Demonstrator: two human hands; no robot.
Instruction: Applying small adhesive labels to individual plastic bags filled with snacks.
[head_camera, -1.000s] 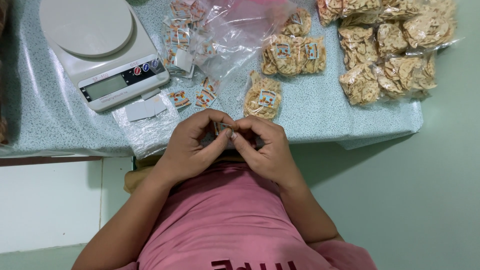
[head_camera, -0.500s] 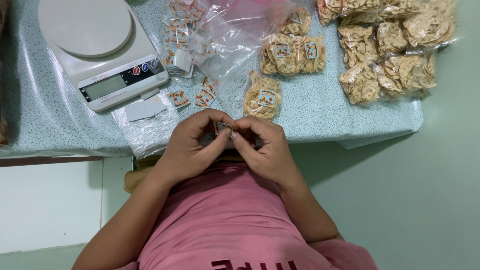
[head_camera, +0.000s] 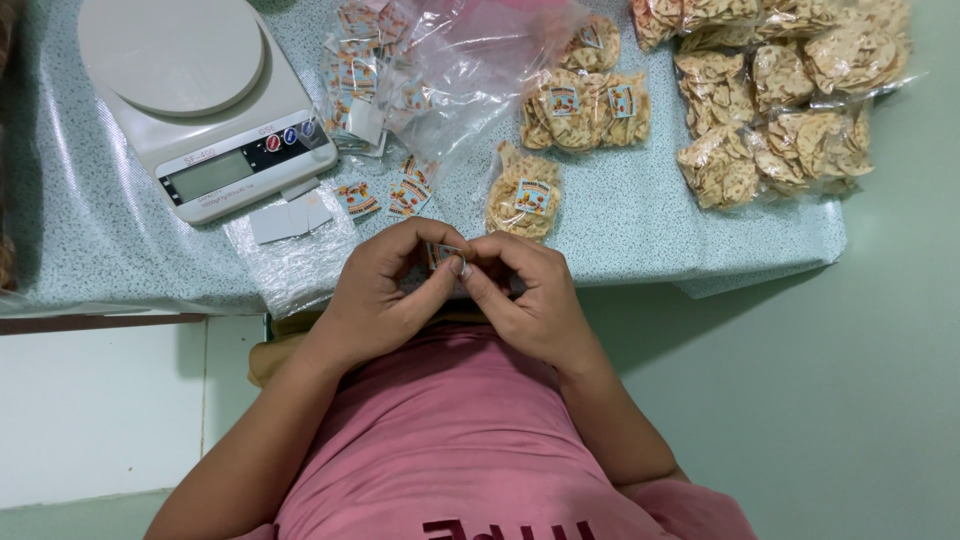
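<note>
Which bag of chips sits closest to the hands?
The single labelled chip bag lying alone just beyond the right hand; the other bags lie farther back or right.

Glossy plastic sheeting covers the worktop (head_camera: 640, 230). The scale (head_camera: 205, 105) is smooth matt plastic. Clear, crinkled plastic bags (head_camera: 775, 100) hold rough chips. The stickers (head_camera: 408, 192) are glossy paper. The shirt (head_camera: 450, 440) is matt cloth.
</note>
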